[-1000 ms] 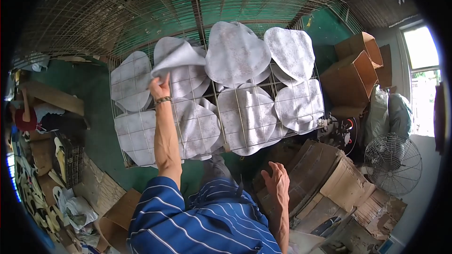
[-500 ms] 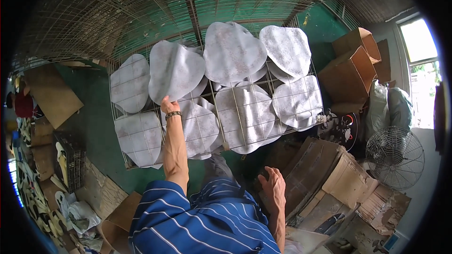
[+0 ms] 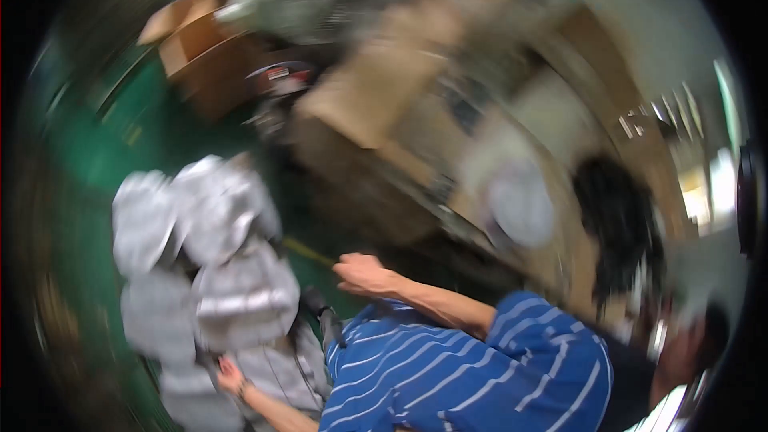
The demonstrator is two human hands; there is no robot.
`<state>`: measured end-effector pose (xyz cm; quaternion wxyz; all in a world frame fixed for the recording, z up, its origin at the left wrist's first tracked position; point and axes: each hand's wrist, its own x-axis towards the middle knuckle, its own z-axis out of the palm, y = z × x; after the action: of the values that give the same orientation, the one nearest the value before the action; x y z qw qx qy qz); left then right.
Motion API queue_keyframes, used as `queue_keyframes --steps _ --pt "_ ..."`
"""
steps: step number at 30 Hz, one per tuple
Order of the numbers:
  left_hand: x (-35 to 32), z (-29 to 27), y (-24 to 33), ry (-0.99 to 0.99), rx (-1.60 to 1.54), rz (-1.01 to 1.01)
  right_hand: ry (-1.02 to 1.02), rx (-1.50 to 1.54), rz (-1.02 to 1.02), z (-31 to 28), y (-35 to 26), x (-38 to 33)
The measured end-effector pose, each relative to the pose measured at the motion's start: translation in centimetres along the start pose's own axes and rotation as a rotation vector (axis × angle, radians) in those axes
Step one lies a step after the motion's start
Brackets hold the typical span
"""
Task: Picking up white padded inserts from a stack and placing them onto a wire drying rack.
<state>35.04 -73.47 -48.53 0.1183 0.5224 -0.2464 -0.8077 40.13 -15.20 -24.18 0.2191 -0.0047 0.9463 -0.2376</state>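
Several grey-white rounded sheets (image 3: 244, 296) lie in rows on the wire rack at the lower left, their edges overlapping. My left hand (image 3: 232, 376) is low among them, its fingertips by the edge of a sheet. Motion blur hides whether those fingers grip anything. In front of my body my right hand (image 3: 362, 274) is held up with its fingers curled in, and nothing shows in it. It is apart from the sheets, nearest to the cardboard-covered heap beyond it.
Open cardboard boxes (image 3: 200, 52) stand on the green floor at the far left. A large brown carton (image 3: 376, 96) is ahead. Pale round pieces (image 3: 520, 204) lie on a surface at right, beside a dark bundle (image 3: 616, 224). A blurred person (image 3: 680, 352) is at the right edge.
My view has swung to the right, so the rack now lies at the lower left. The right hand's fingers, spread before, are now curled in.
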Motion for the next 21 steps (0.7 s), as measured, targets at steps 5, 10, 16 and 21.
queue_keyframes --steps 5,10,16,21 --pt "-4.2 9.6 -8.6 -0.405 0.525 -0.186 0.24 0.13 0.373 1.2 7.2 -5.3" --pt "-19.5 20.5 -23.3 -0.85 0.89 -0.312 0.546 0.247 0.714 4.0 16.0 -12.8" --pt "-37.8 25.3 -33.4 -1.259 1.089 -0.519 0.901 0.316 1.029 3.3 23.8 -21.3" --pt "-44.1 22.0 -37.0 -1.341 1.282 -0.615 1.159 0.042 1.233 2.8 30.3 -26.8"
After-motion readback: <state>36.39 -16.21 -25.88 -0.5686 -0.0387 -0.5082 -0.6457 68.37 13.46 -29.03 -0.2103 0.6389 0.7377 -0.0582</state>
